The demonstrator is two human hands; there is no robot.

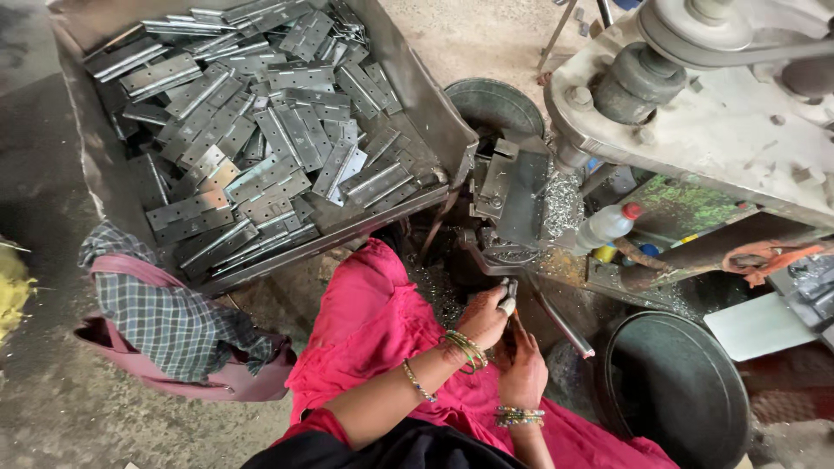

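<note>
Hinge (507,297): one small metal piece is pinched in the fingertips of the left hand (483,318), low in front of the drill press (695,113), just beside the jig (512,195) under the spindle. The right hand (523,372) sits touching the left from below, fingers curled; what it grips, if anything, cannot be made out. The tray (434,113) to the person's left is heaped with flat grey hinges (261,130) from its far corner to its near edge, so the bulk of the stock appears unworked. Metal swarf (563,204) lies around the jig, indicating that drilling is under way. A round pan (678,391) sits at the person's right; its contents are not visible, so the finished count cannot be judged. A plastic bottle (605,226) lies near the jig.
</note>
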